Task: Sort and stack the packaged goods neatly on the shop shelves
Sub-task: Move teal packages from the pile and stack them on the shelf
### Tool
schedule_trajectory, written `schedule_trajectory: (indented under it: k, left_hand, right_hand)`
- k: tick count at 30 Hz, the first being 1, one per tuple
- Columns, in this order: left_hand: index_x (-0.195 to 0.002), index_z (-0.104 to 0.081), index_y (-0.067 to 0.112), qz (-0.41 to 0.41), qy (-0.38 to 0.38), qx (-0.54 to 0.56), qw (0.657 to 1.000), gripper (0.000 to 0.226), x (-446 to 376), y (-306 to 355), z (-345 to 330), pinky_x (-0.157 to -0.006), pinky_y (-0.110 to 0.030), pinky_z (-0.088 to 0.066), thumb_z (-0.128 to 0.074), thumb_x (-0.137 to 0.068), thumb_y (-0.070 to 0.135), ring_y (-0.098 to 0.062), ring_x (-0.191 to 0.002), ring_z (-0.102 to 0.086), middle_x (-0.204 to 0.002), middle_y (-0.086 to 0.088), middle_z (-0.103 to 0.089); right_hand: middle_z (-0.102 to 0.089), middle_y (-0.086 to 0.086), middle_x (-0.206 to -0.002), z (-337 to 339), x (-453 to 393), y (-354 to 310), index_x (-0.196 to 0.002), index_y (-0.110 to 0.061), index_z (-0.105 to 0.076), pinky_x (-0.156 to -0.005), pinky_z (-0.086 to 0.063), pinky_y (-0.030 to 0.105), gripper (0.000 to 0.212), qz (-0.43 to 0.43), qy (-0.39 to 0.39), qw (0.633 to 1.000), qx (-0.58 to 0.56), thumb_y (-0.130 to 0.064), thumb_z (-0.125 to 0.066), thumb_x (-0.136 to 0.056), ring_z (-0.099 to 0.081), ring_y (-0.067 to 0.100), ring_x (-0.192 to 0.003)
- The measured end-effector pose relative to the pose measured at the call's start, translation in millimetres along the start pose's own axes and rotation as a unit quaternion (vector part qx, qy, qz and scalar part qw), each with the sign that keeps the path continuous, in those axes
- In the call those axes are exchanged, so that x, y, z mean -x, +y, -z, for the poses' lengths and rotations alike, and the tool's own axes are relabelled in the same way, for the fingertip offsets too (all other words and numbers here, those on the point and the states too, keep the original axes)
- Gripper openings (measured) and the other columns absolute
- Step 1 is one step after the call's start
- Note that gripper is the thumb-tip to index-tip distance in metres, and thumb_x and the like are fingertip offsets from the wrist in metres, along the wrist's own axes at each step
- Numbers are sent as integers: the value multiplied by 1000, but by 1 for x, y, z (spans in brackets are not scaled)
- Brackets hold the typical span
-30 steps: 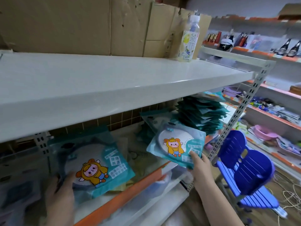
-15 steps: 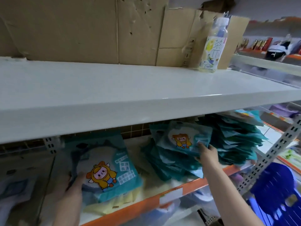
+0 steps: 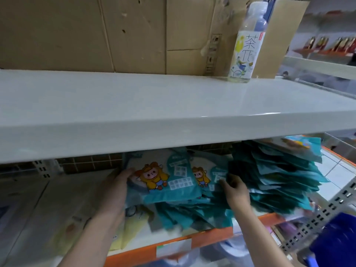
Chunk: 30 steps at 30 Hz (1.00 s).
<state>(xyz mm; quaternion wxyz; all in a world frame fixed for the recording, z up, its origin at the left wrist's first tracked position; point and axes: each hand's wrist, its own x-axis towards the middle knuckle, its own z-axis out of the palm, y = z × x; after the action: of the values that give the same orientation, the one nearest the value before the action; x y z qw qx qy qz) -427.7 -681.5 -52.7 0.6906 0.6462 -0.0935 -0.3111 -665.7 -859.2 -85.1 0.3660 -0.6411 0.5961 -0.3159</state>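
While both hands (image 3: 113,186) (image 3: 236,191) apparently grip teal packets (image 3: 163,180), bare shelf (image 3: 57,205) lies leftward.

The upper shelf (image 3: 134,105) is showing glossy pale white-grey, with plain brown cardboard (image 3: 96,33) standing behind it. The bottle (image 3: 244,45) is wearing a white label with yellow blobs and dark characters. Below, the front packet (image 3: 163,182) is showing teal with a white patch, a cartoon figure in yellow with a pink face, and pale grid squares. The second packet (image 3: 208,176) is carrying the same print. The stack (image 3: 279,176) is showing teal edges, darker in shadow. The lower shelf edge (image 3: 212,237) is glowing orange. A chair (image 3: 339,239) is showing deep blue.
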Motion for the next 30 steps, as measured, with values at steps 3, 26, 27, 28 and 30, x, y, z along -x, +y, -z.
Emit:
schedule_trajectory:
  k: [3, 26, 27, 28, 30]
  left_hand:
    - [-90, -60, 20, -14, -27, -37, 999, 6, 5, 7, -44, -63, -32, -50, -58, -92, 26, -22, -78, -64, -89, -8, -66]
    - [-106, -57, 19, -172, 75, -384, 904, 26, 17, -14, -9, -88, -40, -49, -51, -86, 35, -26, -96, -59, -101, -1, -58]
    - [-103, -58, 21, -165, 84, -389, 902, 21, 23, -7, 3, -84, -36, -49, -52, -88, 35, -23, -92, -59, -97, 1, -59]
    - [-99, -58, 23, -162, 87, -390, 902, 14, 27, -2, 16, -78, -32, -49, -52, -91, 32, -20, -85, -59, -92, 4, -60]
    - [-94, -57, 24, -171, 91, -383, 903, 8, 38, 6, 44, -67, -29, -49, -51, -94, 29, -15, -77, -59, -84, 6, -60]
  right_hand:
    - [-64, 11, -119, 3, 3, 8, -127, -11, -58, -82, -43, 31, 35, -4, -6, 996, -93, -19, -59, -93, -59, 28, -106]
    - [-61, 4, -94, 13, 32, -32, -97, -17, -62, -72, -39, 30, 10, 205, 24, 975, -84, -19, -54, -92, -56, 20, -86]
    - [-63, 3, -93, 9, 40, -41, -96, -22, -61, -70, -40, 28, 8, 208, -12, 974, -94, -16, -54, -93, -58, 18, -84]
    - [-65, 0, -91, 4, 47, -50, -95, -25, -60, -69, -42, 27, 11, 215, -45, 970, -104, -16, -55, -94, -60, 16, -84]
    - [-66, -8, -88, -11, 59, -64, -90, -31, -61, -74, -48, 29, 17, 224, -99, 963, -111, -15, -57, -92, -63, 14, -85]
